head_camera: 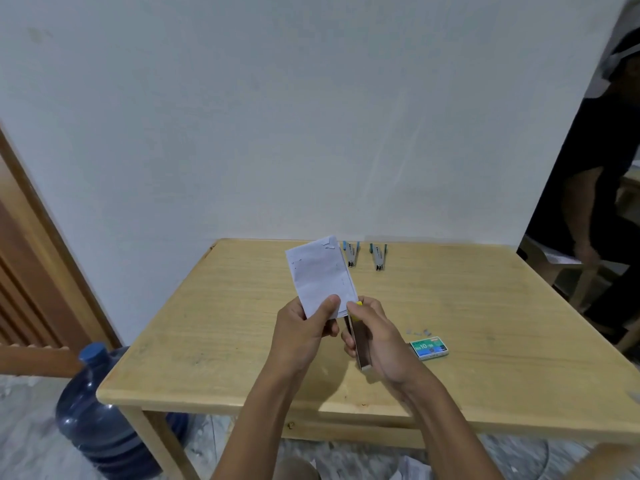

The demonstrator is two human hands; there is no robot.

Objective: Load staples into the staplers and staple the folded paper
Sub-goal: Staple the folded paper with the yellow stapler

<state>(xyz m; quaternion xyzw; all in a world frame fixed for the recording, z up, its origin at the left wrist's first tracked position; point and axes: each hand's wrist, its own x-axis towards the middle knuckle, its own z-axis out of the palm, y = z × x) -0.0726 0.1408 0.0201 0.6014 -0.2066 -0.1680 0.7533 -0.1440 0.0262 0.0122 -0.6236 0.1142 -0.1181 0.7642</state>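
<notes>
stapler (pixel 362 346) mostly hidden inside the right hand (pixel 379 337), only its metal side and yellow tip showed, whether it bit the sheet unclear, left hand (pixel 303 329) pinched the folded paper (pixel 320 275) by its lower edge at frame centre, right hand curled round the stapler at the paper's lower right corner, staple box (pixel 429 348) on the table (pixel 221 323) right of both

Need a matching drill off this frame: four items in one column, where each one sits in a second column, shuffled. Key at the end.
Items
1. folded paper
2. yellow-tipped stapler
3. staple box
4. water jug

Places
A. on the floor beside the table
B. held up in the left hand
C. lying on the table, right of both hands
D. gripped in the right hand

Pairs: 1-B, 2-D, 3-C, 4-A
</notes>
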